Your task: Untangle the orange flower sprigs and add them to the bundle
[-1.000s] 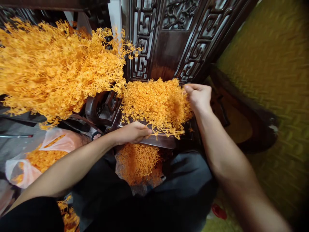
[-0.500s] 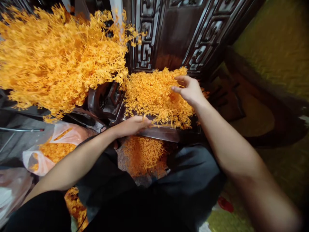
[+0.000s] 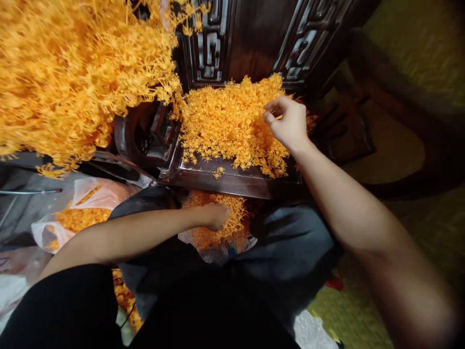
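My right hand [image 3: 287, 120] hovers at the right side of a heap of small orange, flower-like pieces [image 3: 232, 121] on a dark wooden seat [image 3: 232, 182]. Its thumb and forefinger are drawn close together; anything between them is too small to make out. Lower down, my left hand [image 3: 217, 216] reaches over thin orange stems [image 3: 238, 218] in a clear plastic bag [image 3: 207, 254] between my knees. The back of that hand hides its fingers. One loose orange piece [image 3: 218, 173] lies near the seat's front edge, apart from the heap.
A large mass of orange sprigs [image 3: 83, 77] rises at the left, over the curved wooden armrest [image 3: 127, 128]. Below it, a pinkish plastic bag [image 3: 109, 191] holds more orange pieces. Carved dark wood panels [image 3: 250, 39] stand behind the seat.
My left hand has dropped from the seat's front edge, where it held an orange stem, to the bag below. My right thumb and forefinger have come closer together. The view has shifted.
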Demonstrator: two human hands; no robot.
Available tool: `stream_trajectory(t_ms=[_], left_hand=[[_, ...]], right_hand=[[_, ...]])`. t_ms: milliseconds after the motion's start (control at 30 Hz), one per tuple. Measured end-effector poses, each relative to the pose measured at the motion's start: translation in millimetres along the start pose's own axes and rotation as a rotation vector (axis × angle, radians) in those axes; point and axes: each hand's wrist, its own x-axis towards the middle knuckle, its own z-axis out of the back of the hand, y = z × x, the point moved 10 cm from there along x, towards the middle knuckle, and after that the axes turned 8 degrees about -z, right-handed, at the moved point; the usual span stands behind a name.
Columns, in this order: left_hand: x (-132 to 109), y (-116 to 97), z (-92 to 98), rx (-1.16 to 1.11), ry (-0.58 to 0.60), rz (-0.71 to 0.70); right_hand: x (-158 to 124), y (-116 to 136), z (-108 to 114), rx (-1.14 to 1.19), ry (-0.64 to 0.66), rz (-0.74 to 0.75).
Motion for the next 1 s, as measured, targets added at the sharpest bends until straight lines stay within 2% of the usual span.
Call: stream_trajectory(t_ms=[67, 167, 200, 333, 367, 433, 467, 533, 567, 667, 733, 800, 833, 900, 967, 1000], left_hand=[[3, -6, -9.6, 0.062, 0.137, -0.068], [7, -10, 9.5, 0.111, 0.16, -0.102], [9, -7, 24.0, 0.135, 0.114, -0.079], [15, 21, 100.2, 0.318, -0.244, 0.127], [19, 29, 110.8, 0.347, -0.271, 0.172], [35, 49, 112.5, 0.314, -0.185, 0.219], [48, 56, 107.8, 0.254, -0.12, 0.195], [73, 68, 103.9, 0.066, -0.098, 0.145], [83, 79, 106.2, -0.009, -0.13, 0.179], [92, 87, 140.7, -0.048, -0.42, 0.203], [76, 70, 166.9, 0.031, -0.57, 0.192], [48, 37, 184.2, 0.14, -0.615, 0.167], [32, 15, 188.0, 0.193, -0.6, 0.127], [-1, -40, 181.6, 0.23, -0.493, -0.062], [-40, -89, 158.1, 0.04, -0.32, -0.262], [-60, -95, 139.7, -0.118, -0.203, -0.205]], right_hand=[[-11, 12, -10, -0.098, 0.097, 0.091], [-23, 24, -19, -0.18, 0.206, 0.204], [-24, 25, -19, -0.19, 0.219, 0.225], [-18, 15, -6, -0.193, 0.185, 0.198], [-17, 12, -1, -0.202, 0.177, 0.169], [-16, 7, 8, -0.241, 0.166, 0.117], [-17, 7, 12, -0.266, 0.16, 0.107], [-19, 12, 20, -0.301, 0.116, 0.137], [-21, 14, 22, -0.312, 0.116, 0.153], [-25, 13, 24, -0.311, 0.138, 0.143], [-27, 9, 25, -0.305, 0.157, 0.106], [-29, 8, 28, -0.31, 0.153, 0.103], [-31, 10, 29, -0.319, 0.15, 0.114], [-35, 17, 28, -0.363, 0.153, 0.137], [-39, 24, 21, -0.427, 0.19, 0.136], [-42, 27, 16, -0.457, 0.214, 0.128]])
